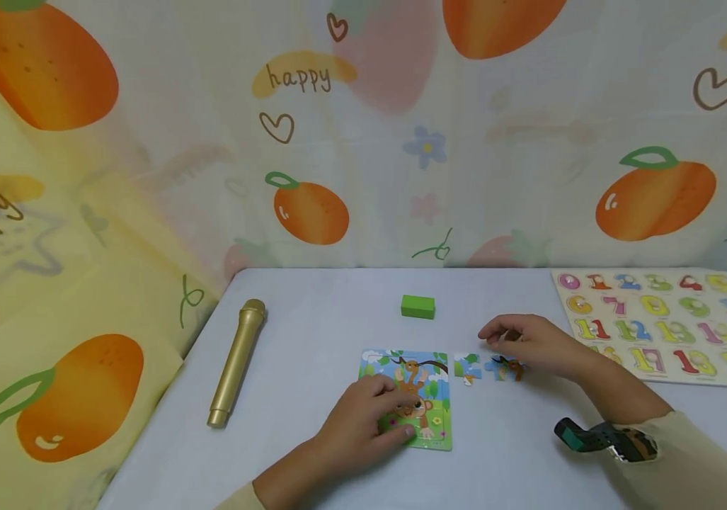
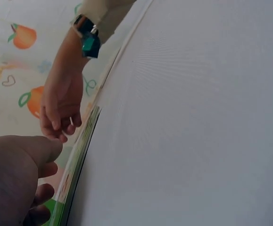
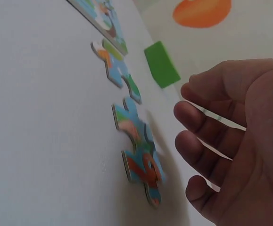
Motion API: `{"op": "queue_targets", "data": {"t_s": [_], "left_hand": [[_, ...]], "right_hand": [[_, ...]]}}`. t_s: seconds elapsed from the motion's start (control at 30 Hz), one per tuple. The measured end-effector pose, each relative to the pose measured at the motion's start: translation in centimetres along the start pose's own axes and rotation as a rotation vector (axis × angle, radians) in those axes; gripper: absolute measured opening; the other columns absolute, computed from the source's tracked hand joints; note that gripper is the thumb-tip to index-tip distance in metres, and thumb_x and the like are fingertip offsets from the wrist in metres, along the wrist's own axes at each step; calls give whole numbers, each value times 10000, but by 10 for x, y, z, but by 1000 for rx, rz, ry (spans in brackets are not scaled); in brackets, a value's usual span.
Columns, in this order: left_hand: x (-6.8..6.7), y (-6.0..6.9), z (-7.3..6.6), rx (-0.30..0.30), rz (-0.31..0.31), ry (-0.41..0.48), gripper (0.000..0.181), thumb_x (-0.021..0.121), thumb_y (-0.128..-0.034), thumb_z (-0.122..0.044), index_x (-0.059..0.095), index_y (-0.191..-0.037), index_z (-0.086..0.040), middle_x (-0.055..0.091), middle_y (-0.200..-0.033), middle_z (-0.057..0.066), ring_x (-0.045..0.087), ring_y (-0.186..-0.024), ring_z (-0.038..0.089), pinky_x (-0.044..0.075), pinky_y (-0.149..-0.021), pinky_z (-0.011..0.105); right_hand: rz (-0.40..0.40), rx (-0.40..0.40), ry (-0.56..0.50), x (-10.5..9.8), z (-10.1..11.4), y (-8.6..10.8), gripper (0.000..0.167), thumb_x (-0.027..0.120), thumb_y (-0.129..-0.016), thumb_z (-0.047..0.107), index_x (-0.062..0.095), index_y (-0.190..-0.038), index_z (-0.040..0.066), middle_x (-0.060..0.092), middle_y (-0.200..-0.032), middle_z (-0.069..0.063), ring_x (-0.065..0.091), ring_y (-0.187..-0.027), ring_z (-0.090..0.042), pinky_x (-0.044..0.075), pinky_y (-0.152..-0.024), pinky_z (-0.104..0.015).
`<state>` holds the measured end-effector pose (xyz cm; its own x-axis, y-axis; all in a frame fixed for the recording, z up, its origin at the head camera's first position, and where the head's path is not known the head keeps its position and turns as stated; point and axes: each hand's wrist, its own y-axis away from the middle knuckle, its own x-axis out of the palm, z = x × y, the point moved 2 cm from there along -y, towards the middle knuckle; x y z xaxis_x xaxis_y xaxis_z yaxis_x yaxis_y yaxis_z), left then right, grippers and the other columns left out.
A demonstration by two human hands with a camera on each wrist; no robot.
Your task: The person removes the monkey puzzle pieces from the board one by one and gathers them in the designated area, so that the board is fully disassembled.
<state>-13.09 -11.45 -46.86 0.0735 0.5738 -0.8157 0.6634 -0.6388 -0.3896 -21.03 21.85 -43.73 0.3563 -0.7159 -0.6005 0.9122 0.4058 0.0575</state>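
A jigsaw puzzle (image 1: 436, 418) with a cartoon animal picture lies in its frame on the white table. My left hand (image 1: 366, 418) is over its left part, fingers loosely bent; whether the fingertips touch it is hard to tell. Beside the puzzle's right edge lies a loose puzzle piece (image 1: 467, 366), blue and green. Farther right is another loose part of the picture (image 3: 138, 146), perhaps more than one piece, with brown on it. My right hand (image 1: 538, 345) hovers just above this part, holding nothing, its fingers loosely curled and apart from it in the right wrist view.
A green block (image 1: 418, 307) stands behind the puzzle. To the left lies a gold toy microphone (image 1: 238, 365). A number board (image 1: 659, 326) with coloured numerals is at the right, close to the right forearm. A fruit-print cloth (image 1: 363, 156) hangs behind the table.
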Motion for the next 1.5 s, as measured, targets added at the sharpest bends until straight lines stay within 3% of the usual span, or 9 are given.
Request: {"op": "queue_targets", "data": {"t_s": [0.27, 0.5, 0.6, 1.0, 1.17, 1.5], "left_hand": [[10, -11, -4, -68, 13, -79, 350, 826, -936, -378, 771, -1258, -253, 599, -1067, -74, 488, -911, 76, 432, -842, 278], [13, -12, -2, -52, -10, -114, 345, 834, -927, -373, 779, -1243, -247, 602, -1091, -52, 498, -923, 95, 437, -835, 291], [14, -12, -1, -44, -15, -117, 343, 832, -927, -375, 778, -1242, -252, 606, -1098, -52, 503, -933, 96, 440, -838, 289], [16, -9, 2, -52, -21, -96, 348, 832, -920, -388, 772, -1241, -266, 611, -1120, -66, 500, -948, 83, 431, -845, 279], [16, -9, 2, -44, -33, -84, 351, 840, -916, -385, 772, -1236, -258, 612, -1114, -67, 505, -946, 78, 430, -854, 280], [16, -9, 2, -69, -7, -86, 352, 832, -923, -405, 772, -1240, -265, 609, -1121, -74, 502, -960, 75, 426, -865, 281]], "right_hand": [[76, 23, -54, 15, 14, -14, 204, 694, -1010, 129, 752, -1205, 113, 665, -1046, -53, 573, -802, -261, 494, -492, -367], [113, -95, -31, 25, 27, -25, 227, 708, -1006, 156, 753, -1222, 105, 710, -1111, -18, 608, -925, -210, 501, -739, -334], [127, -126, -22, 31, 32, -30, 229, 711, -1001, 158, 753, -1218, 95, 724, -1124, -28, 619, -937, -202, 506, -788, -349], [179, -170, -76, 62, 39, -48, 199, 749, -965, 114, 763, -1163, 115, 730, -1179, -21, 619, -1007, -198, 520, -841, -351], [187, -182, -33, 69, 43, -51, 175, 780, -943, 119, 770, -1115, 155, 689, -1161, 14, 589, -1018, -207, 506, -851, -351], [207, -244, 101, 76, 43, -58, 147, 833, -888, 135, 789, -1004, 213, 639, -1115, 65, 570, -1068, -176, 461, -986, -439]]}}
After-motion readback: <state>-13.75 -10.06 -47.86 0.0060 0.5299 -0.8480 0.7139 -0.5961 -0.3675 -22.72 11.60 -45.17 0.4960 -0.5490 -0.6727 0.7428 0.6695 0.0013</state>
